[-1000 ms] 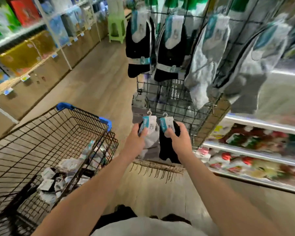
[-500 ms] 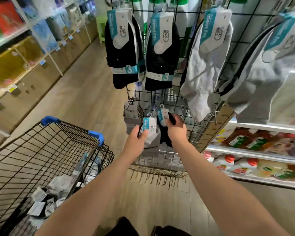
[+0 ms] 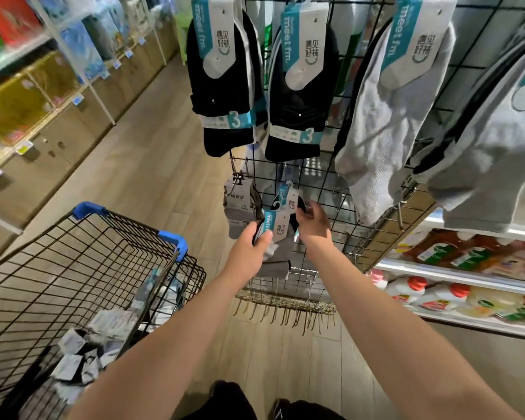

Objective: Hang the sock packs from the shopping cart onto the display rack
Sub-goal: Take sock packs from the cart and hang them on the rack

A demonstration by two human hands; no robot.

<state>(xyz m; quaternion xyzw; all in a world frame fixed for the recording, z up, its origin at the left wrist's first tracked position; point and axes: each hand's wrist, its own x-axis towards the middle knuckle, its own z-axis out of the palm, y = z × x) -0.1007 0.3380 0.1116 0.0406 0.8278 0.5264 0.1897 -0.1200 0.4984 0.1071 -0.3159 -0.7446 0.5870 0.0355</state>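
Sock packs are held one in each hand, close against the lower row of the wire display rack (image 3: 343, 189), to the right of the shopping cart (image 3: 103, 268). More packs (image 3: 82, 359) lie in the near corner of the cart.

Probable faults from this position:
- The plastic hanger misses the peg, because the right hand covers much of the pack and hides the peg tip. The pack then drops toward the floor.
- The pack snags the insole pack (image 3: 240, 198) hanging just to the left, or the long grey socks (image 3: 385, 131) hanging above.
- The left-hand pack slips while attention is on the right.

The right hand (image 3: 312, 221) pinches the black sock pack (image 3: 288, 201). Its fingers curl round the sock body, and the header card projects up and left, beyond the fingertips. Hanger engagement cannot be determined.

The left hand (image 3: 249, 253) grips the grey sock pack (image 3: 275, 228). The thumb presses the near face of the card. The remaining fingers are behind the pack, hidden.
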